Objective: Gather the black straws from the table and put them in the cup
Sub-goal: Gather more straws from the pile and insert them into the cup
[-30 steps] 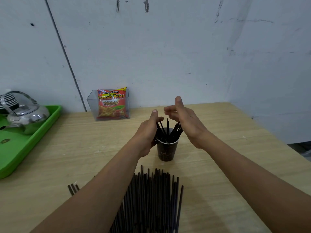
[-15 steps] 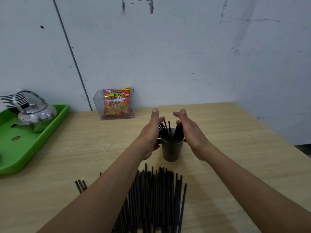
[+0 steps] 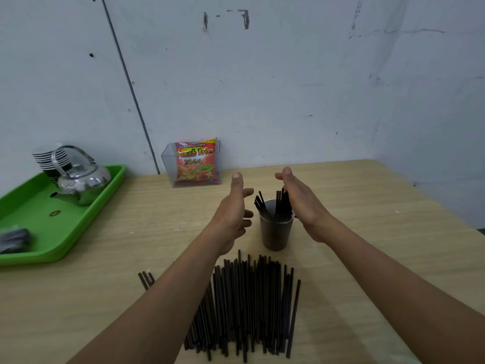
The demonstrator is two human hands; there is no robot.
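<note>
Matt wood-grain table [image 3: 367, 232], glossy green plastic tray [image 3: 86, 224] w/ shiny metal kettle [image 3: 84, 182], matt dark paper-looking cup [image 3: 275, 232].

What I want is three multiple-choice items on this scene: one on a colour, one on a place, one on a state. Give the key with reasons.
1. The tray under the kettle is: A green, B red, C blue.
2. The snack packet sits: A on the tray, B in the clear box by the wall, C on the floor.
3. The cup is: A on its side, B upright and empty, C upright with straws in it.
Key: 1 A, the tray is bright green; 2 B, the clear walls enclose the packet; 3 C, straw ends stick up past its rim.
</note>
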